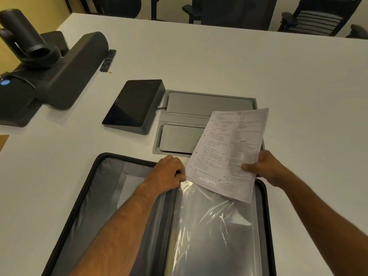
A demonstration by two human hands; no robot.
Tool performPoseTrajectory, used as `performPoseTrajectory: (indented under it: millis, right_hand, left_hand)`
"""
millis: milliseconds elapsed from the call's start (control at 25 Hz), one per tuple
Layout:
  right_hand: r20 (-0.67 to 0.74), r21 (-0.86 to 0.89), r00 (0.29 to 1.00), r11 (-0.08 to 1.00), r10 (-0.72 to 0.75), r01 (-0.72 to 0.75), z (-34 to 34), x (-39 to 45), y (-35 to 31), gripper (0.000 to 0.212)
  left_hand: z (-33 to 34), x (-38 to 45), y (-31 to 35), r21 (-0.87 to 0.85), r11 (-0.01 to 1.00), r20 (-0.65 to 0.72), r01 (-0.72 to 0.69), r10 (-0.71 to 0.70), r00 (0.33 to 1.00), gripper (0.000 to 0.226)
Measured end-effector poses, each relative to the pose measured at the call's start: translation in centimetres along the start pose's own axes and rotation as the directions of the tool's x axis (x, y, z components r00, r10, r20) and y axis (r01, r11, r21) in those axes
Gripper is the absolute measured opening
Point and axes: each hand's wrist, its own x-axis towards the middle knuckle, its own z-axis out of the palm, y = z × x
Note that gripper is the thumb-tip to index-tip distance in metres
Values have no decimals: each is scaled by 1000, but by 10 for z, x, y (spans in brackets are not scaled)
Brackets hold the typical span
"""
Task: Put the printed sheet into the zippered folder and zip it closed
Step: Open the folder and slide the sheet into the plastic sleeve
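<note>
Above the open zippered folder (111, 188), the right hand (266, 168) fingers pinch the printed sheet (227, 152), its lower corner entering a clear sleeve (209, 226) whose mouth the left hand (169, 172) fingers grip. Insertion barely begun; zipping remains.

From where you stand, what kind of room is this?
Most likely an office meeting room: a long white table ringed by dark office chairs, a video-conferencing camera and speaker bar on it, and a touch control panel beside a built-in cable hatch.
</note>
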Motion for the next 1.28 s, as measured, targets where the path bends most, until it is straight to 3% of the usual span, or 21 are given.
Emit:
performPoseTrajectory:
  millis: [200, 440, 600, 720, 880, 1000, 1280]
  right_hand:
    - [210, -103, 977, 993, -33, 56, -9, 4, -23, 49]
    - [328, -184, 930, 977, 163, -106, 1, 7, -8, 45]
    - [209, -226, 934, 943, 291, -243, 3, 10, -4, 39]
    - [-23, -74, 977, 974, 213, -214, 8, 19, -13, 30]
    - [-297, 11, 949, 994, 108, -110, 17, 37, -26, 16]
    - [-291, -81, 946, 982, 139, -170, 13, 41, -28, 12]
    - [-64, -322, 925, 870, 374, -374, -7, 28, -29, 22]
  left_hand:
    - [-3, 5, 1, 85, 993, 60, -77, 72, 996, 10]
    - [0, 2, -2, 30, 998, 42, -54, 52, 998, 7]
    - [1, 4, -2, -25, 1000, 36, -2, 3, 999, 6]
    - [1, 5, -1, -21, 1000, 52, 4, -3, 999, 6]
    - [1, 6, -2, -29, 999, 55, 16, -14, 998, 7]
    - [0, 6, -1, -32, 999, 64, 20, -18, 998, 7]
    - [-2, 5, 3, -32, 999, 54, 26, -25, 998, 7]
